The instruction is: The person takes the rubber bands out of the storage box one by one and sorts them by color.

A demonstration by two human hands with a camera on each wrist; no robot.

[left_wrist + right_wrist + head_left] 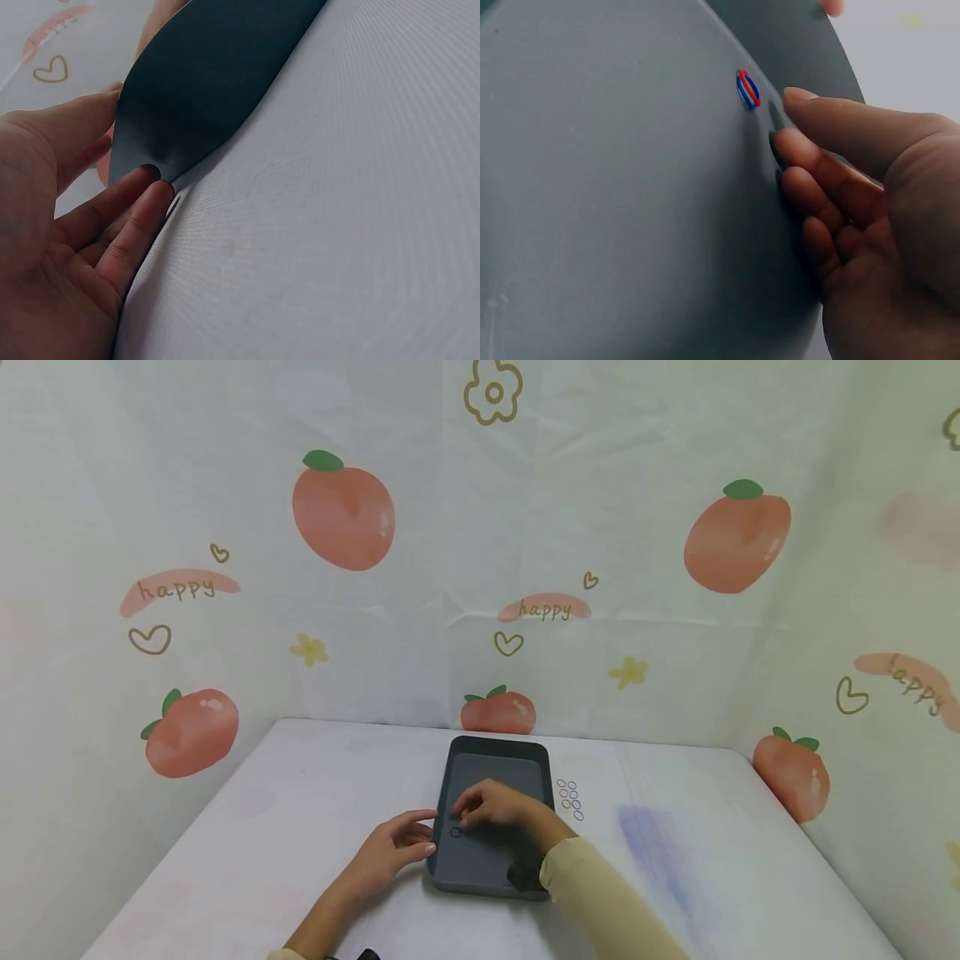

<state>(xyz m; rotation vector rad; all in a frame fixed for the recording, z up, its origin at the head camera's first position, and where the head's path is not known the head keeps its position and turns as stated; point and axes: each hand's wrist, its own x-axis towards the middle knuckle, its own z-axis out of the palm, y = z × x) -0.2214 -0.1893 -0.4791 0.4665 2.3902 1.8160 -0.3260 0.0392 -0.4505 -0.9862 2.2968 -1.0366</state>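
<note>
A dark grey rectangular tray (491, 881) lies on the table. My left hand (395, 850) touches the tray's left wall from outside with its fingertips, thumb nearer me. The left wrist view shows those fingers (139, 217) against the wall's lower edge. Inside the tray, close to its left wall, sits a small cluster of thin red, blue and white rings (748, 89), like tiny rubber bands. My right hand (491, 804) is over the tray just beyond them. Its thumb and forefinger are apart in the right wrist view, the other fingers loosely curled, and nothing shows between them.
Several thin coloured rings (570, 799) lie in two columns on the white table, just right of the tray. A white curtain (420, 568) printed with fruit and hearts stands behind the table and along both sides. The right wrist wears a black device (525, 874).
</note>
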